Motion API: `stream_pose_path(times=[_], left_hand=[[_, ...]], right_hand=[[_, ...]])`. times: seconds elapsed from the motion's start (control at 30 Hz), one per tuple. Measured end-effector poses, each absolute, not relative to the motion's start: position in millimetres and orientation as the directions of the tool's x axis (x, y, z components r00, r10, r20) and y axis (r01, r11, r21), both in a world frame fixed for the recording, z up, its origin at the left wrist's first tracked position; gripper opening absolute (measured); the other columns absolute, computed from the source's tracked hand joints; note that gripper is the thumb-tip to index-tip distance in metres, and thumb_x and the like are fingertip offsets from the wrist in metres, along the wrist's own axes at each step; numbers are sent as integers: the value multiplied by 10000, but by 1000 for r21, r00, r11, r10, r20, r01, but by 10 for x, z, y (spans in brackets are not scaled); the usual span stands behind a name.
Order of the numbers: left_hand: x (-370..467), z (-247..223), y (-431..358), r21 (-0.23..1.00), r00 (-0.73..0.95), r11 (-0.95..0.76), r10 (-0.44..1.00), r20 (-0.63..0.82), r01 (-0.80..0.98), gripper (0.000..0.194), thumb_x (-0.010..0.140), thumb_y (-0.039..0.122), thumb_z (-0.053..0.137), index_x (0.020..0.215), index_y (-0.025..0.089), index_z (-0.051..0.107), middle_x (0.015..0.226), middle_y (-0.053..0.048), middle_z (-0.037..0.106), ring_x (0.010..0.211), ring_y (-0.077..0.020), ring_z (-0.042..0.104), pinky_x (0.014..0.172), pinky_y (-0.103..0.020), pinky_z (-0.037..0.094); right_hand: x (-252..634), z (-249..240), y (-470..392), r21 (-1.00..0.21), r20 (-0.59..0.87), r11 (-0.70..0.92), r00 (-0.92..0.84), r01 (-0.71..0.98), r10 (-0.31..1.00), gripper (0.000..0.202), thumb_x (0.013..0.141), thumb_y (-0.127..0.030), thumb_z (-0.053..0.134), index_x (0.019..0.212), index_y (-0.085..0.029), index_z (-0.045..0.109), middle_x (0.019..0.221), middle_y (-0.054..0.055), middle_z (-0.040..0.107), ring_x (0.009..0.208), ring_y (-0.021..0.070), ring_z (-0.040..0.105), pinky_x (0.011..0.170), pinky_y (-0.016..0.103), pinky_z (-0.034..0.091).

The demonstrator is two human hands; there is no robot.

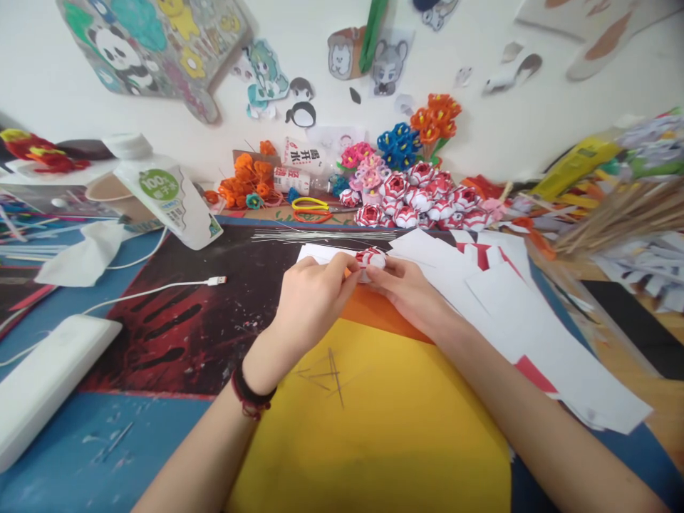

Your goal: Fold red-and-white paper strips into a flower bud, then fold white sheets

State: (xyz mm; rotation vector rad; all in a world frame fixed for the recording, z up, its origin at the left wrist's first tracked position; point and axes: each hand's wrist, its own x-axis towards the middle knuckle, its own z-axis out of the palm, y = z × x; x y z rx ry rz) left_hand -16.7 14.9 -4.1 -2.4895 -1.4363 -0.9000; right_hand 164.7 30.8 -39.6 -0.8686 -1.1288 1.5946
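A small red-and-white paper flower (371,257) is held up between my two hands. My right hand (410,288) grips it from the right, thumb in front and fingers behind. My left hand (313,296) is closed in a pinch at its left edge; what exactly lies between those fingertips is partly hidden. Below the hands lie an orange sheet (368,308) and a large yellow sheet (406,406), with several thin pins or wire pieces (334,374) on the yellow one.
Finished red-and-white flowers (427,196) are piled at the back, beside scissors (313,209) and a bundle of thin wires (320,235). White paper pieces (526,320) spread on the right. To the left are a white bottle (168,196), a cable (160,288) and a white power bank (58,377).
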Motion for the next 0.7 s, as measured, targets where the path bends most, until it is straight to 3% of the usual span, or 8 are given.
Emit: stream_pose_path(times=[0.17,0.23,0.27,0.33,0.4,0.47,0.57,0.7], left_hand=[[-132,-74,128,24,407,-604,566,717,797,156,962,222,577,852,173,675,540,40,637,471,-99,482,563,-245,344],[-110,-73,106,50,387,-627,538,749,777,148,945,215,600,838,171,692,528,40,628,461,-93,481,555,-247,345],[-100,-63,94,121,348,-630,567,746,767,142,935,222,616,830,173,698,531,38,629,464,-90,488,554,-243,351],[-86,-23,77,400,227,-592,715,661,700,137,913,254,649,814,173,701,543,31,635,482,-86,519,548,-226,374],[-88,35,81,738,133,-439,890,437,512,163,889,301,677,800,165,689,542,25,632,476,-84,537,514,-207,390],[-106,92,107,940,139,-214,973,183,266,223,850,354,714,760,155,671,513,26,607,431,-82,512,446,-197,373],[-132,139,151,998,181,-2,983,-10,63,285,775,404,774,728,141,676,488,30,564,399,-65,448,396,-186,333],[-127,128,156,998,194,44,979,-54,53,309,744,424,801,794,138,696,498,31,556,421,-58,449,412,-168,333]], right_hand=[[1602,-395,279,-917,-55,-147,-246,-370,968,292,737,-397,865,909,-184,763,971,51,761,938,205,708,964,381,540],[1591,-385,271,-910,-55,-148,-240,-388,969,294,726,-397,873,898,-185,762,967,51,761,927,202,705,953,377,545],[1589,-378,269,-909,-51,-144,-237,-392,970,294,725,-400,873,894,-186,762,964,51,760,924,201,703,949,377,548],[1591,-365,265,-907,-45,-136,-230,-397,972,295,732,-415,866,893,-191,762,960,50,756,927,202,698,955,385,547],[1596,-359,261,-907,-35,-134,-246,-399,969,306,750,-442,848,909,-196,760,955,50,753,932,206,699,974,401,541],[1598,-359,255,-907,-20,-135,-277,-400,961,331,757,-460,840,946,-201,757,966,52,751,930,207,701,984,411,540],[1589,-363,245,-905,14,-116,-302,-408,953,360,748,-454,849,981,-200,747,1029,60,745,930,205,701,968,401,552],[1582,-362,243,-902,33,-105,-308,-419,951,338,780,-458,823,962,-188,736,1047,71,739,947,215,703,975,420,552]])
